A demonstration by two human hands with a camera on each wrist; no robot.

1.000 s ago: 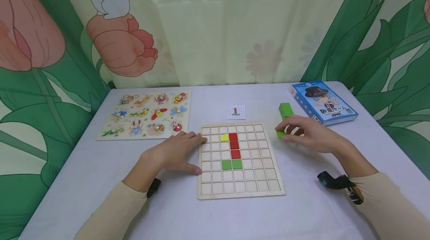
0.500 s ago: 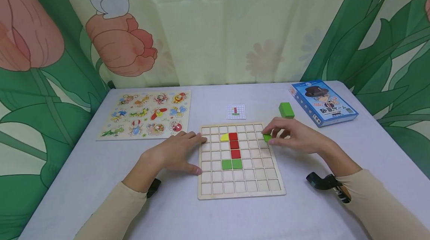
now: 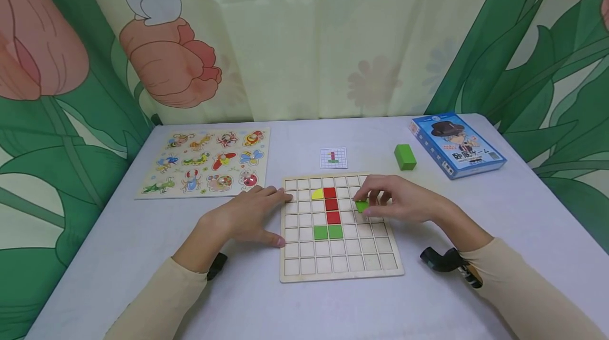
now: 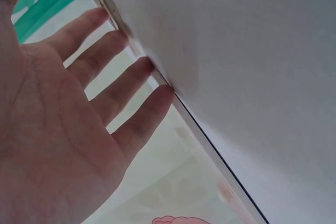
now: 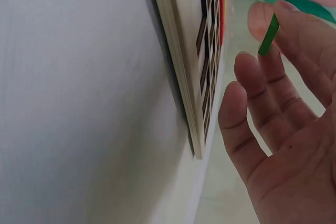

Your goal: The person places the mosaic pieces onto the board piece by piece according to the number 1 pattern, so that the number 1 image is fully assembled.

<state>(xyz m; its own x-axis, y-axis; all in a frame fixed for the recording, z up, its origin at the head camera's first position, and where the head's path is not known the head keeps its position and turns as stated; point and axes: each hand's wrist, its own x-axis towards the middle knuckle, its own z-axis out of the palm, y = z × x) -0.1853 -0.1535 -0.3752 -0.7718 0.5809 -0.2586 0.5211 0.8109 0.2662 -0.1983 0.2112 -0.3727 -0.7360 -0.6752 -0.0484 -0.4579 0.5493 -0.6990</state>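
Observation:
A square wooden grid board (image 3: 292,272) lies in the middle of the table. On it sit a yellow piece (image 3: 317,194) with a rounded corner, a column of red tiles (image 3: 331,204) and two green tiles (image 3: 328,232) side by side. My right hand (image 3: 399,198) pinches another green tile (image 3: 362,206) between thumb and fingertips, over the board's right part; in the right wrist view this thin tile (image 5: 269,35) shows edge-on. With spread fingers, my left hand (image 3: 247,214) touches the board's left edge; the left wrist view shows its fingertips (image 4: 164,95) against that edge.
Behind the board lies a small pattern card (image 3: 333,158). A green block stack (image 3: 405,157) stands at the back right, beside a blue game box (image 3: 458,144). An insect puzzle board (image 3: 204,163) lies at the back left. A printed curtain (image 3: 304,38) hangs behind the table.
My right hand has carried the green tile left from beside the green blocks to over the board. The left hand stays at the board's left edge.

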